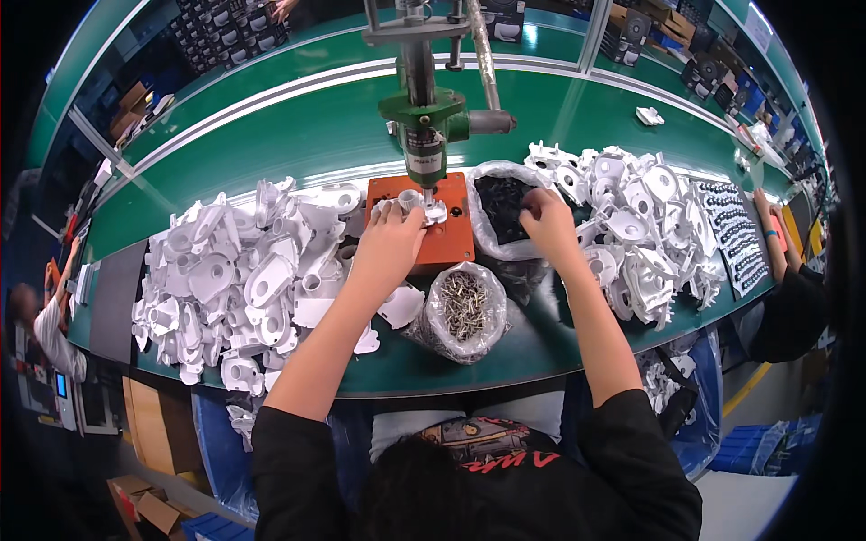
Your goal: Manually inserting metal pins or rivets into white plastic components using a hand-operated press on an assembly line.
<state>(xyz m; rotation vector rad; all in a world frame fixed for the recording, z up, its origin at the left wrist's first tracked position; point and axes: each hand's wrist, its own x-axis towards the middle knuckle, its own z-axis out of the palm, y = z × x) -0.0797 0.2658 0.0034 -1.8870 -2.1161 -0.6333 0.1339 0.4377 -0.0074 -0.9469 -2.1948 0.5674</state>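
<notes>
My left hand (394, 236) is closed on a white plastic part (435, 213) that rests on the orange base (442, 245) of a bench press. The green press head (426, 149) stands over it, its thin rod coming down at the part. My right hand (550, 225) is at the right side of a clear bag of small black pieces (502, 203), fingers drawn together in a pinch. What they hold, if anything, is hidden. Just in front of the base stands a clear bag of metal pins or screws (465, 305).
White plastic parts lie heaped at left (225, 270) and right (636, 216) on the green table (298, 144). A sheet with rows of small pieces (732, 236) lies far right, near another person's arm (772, 236). Blue-lined bins (708, 406) sit below the front edge.
</notes>
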